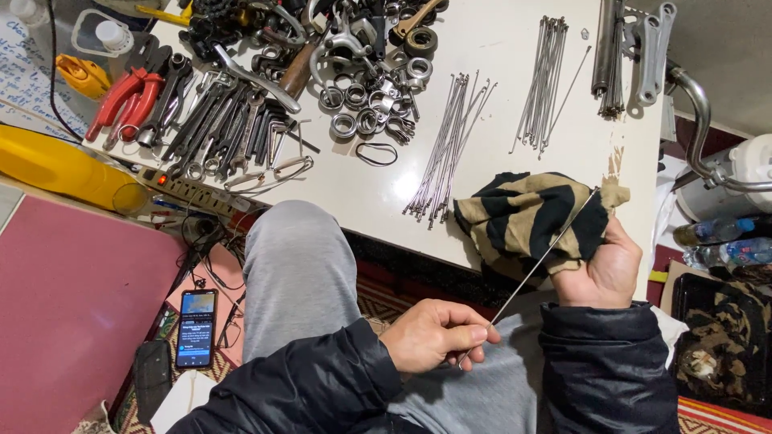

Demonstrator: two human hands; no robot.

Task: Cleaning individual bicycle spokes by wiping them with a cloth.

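Pinching thin metal spoke [540, 261] end: left hand [434, 333], fingers closed. Right hand [603, 269] clenched around striped rag [527, 217], wrapping spoke.

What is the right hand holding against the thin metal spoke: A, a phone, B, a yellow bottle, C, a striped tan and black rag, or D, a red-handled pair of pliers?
C: the right hand grips a striped tan and black rag wrapped around the spoke, whose other end the left hand pinches.

A thin silver spoke [537, 265] slants through a crumpled tan-and-black striped rag [523, 221] at the table edge
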